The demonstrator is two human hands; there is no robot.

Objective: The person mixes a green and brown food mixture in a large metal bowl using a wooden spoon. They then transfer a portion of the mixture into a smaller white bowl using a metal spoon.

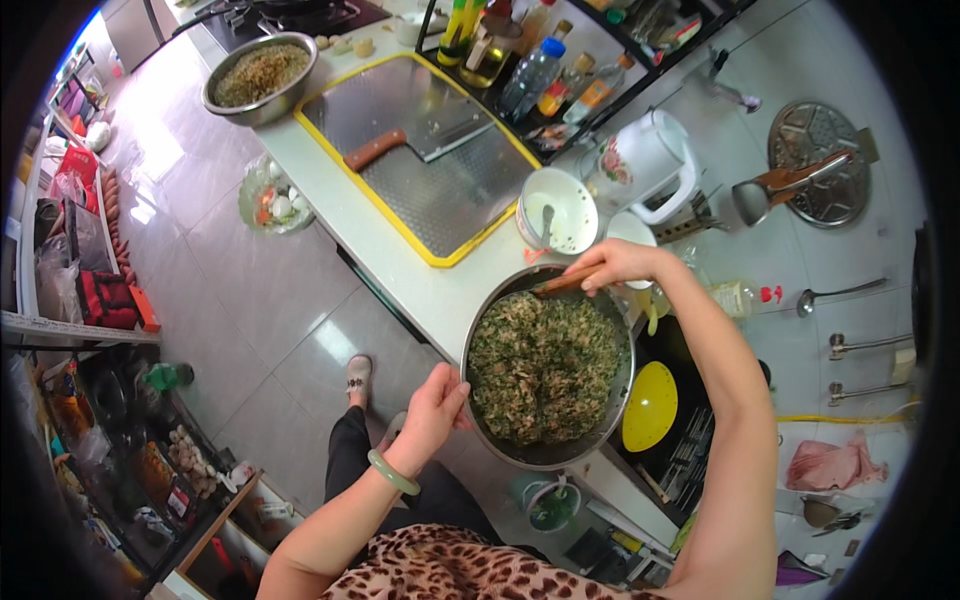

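A wide metal bowl (628,390) holds a chopped green and pinkish mixture (541,367) and sits at the counter's edge in front of me. My left hand (435,401) grips its rim on the left, thumb on top. At the far side of the bowl, my right hand (611,266) is closed around wooden chopsticks (566,281), whose tips reach down by the mixture's far edge. Just beyond the bowl stands a white bowl (574,206) with a spoon (548,223) in it.
A cleaver (420,146) lies on a yellow-edged cutting board (450,256). Behind it are bottles (532,75) on a rack and another metal bowl (262,112) with a brownish filling. A white jug (649,161) stands at the wall; a yellow bowl (649,405) is in the sink area.
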